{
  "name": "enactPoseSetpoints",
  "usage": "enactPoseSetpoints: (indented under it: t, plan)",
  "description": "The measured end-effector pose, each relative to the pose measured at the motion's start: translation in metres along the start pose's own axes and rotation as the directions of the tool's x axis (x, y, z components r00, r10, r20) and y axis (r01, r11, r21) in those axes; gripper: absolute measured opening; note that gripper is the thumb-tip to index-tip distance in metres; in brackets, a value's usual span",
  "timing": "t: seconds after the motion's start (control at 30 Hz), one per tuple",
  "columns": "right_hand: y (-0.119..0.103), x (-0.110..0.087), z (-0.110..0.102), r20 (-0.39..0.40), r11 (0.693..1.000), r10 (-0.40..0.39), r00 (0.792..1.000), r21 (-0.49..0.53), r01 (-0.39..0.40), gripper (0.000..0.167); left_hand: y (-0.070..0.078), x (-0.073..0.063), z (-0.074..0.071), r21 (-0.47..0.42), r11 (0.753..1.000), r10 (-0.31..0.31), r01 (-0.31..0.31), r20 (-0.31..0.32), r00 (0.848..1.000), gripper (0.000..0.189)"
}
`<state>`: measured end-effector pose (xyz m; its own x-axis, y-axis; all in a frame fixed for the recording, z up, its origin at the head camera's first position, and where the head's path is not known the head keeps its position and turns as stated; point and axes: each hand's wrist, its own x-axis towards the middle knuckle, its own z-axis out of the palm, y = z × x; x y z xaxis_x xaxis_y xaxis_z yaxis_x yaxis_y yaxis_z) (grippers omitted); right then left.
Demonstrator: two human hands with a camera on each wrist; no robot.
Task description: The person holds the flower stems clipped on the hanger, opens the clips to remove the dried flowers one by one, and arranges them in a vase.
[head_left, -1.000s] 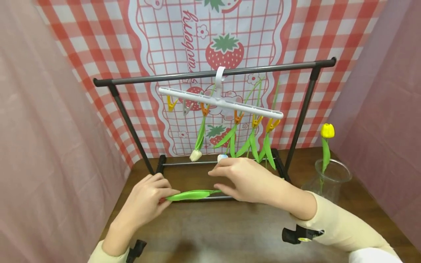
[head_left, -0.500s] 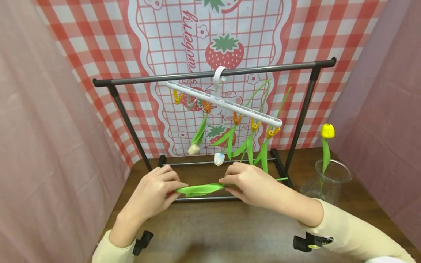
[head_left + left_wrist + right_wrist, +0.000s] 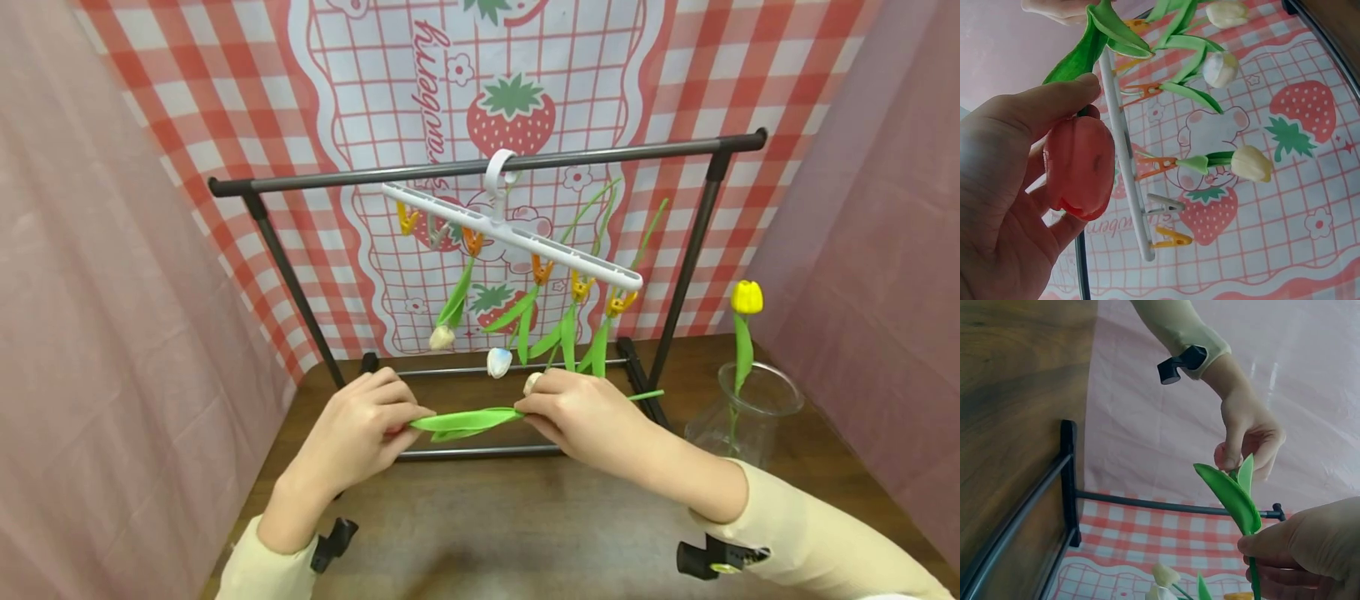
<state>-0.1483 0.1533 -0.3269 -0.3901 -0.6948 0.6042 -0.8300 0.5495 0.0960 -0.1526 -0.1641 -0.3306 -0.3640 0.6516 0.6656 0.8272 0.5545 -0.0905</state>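
Observation:
Both hands hold one red tulip level in front of the rack. My left hand (image 3: 360,425) pinches it just behind the red bloom (image 3: 1080,165), which sits inside the palm and is hidden in the head view. My right hand (image 3: 581,408) pinches the stem at the base of the green leaves (image 3: 468,421); the stem end sticks out past the wrist. Above, a white clip hanger (image 3: 517,237) hangs slanted, with several pale tulips head-down in its orange and yellow clips, such as a white tulip (image 3: 498,362). At its left end, a yellow clip (image 3: 407,219) and a grey clip (image 3: 437,232) hold nothing.
The hanger hooks over the bar (image 3: 615,156) of a dark metal rack on a brown wooden table (image 3: 510,517). At the right stands a clear glass vase (image 3: 783,396) with a yellow tulip (image 3: 747,297). A strawberry-print checked cloth (image 3: 217,67) hangs behind.
My right hand, its fingers spread by the stem before, now pinches it. Both hands have moved slightly up and right with the tulip. The hanger has swung to a steeper slant.

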Motion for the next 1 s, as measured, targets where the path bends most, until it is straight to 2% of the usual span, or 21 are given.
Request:
enactPoseSetpoints:
  t: [0.17,0.27,0.5,0.63,0.77,0.87,0.93,1.0]
  plan:
    - [0.002,-0.002,0.000,-0.011,0.998,0.016,1.000,-0.060,-0.017,0.016,0.001,0.002,0.000,-0.030,1.000,-0.009,0.009,-0.009,1.000,0.020]
    - [0.004,-0.004,0.000,-0.028,0.997,0.029,0.999,-0.073,-0.031,0.016,-0.001,0.002,0.000,-0.083,0.996,-0.027,0.026,-0.013,1.000,0.022]
    - [0.010,-0.009,-0.002,-0.053,0.995,0.040,0.998,-0.085,-0.044,0.014,-0.009,-0.001,-0.001,-0.191,0.979,-0.082,0.075,-0.028,0.996,0.041]
    - [0.017,-0.013,-0.008,-0.075,0.994,0.073,0.994,-0.075,-0.079,0.017,-0.016,-0.002,0.000,-0.272,0.954,-0.140,0.123,-0.043,0.989,0.053]
    - [0.024,-0.019,-0.015,-0.079,0.990,0.119,0.990,-0.072,-0.125,0.022,-0.025,-0.003,0.004,-0.335,0.928,-0.198,0.161,-0.079,0.977,0.062]
    - [0.029,-0.022,-0.019,-0.079,0.985,0.149,0.986,-0.080,-0.155,0.022,-0.031,-0.003,0.009,-0.339,0.921,-0.242,0.192,-0.112,0.964,0.068]
    - [0.032,-0.024,-0.022,-0.084,0.980,0.176,0.981,-0.078,-0.182,0.023,-0.035,-0.002,0.014,-0.334,0.915,-0.285,0.227,-0.138,0.948,0.069]
    - [0.035,-0.027,-0.024,-0.089,0.975,0.207,0.974,-0.066,-0.213,0.023,-0.039,0.000,0.021,-0.315,0.908,-0.341,0.277,-0.170,0.924,0.066]
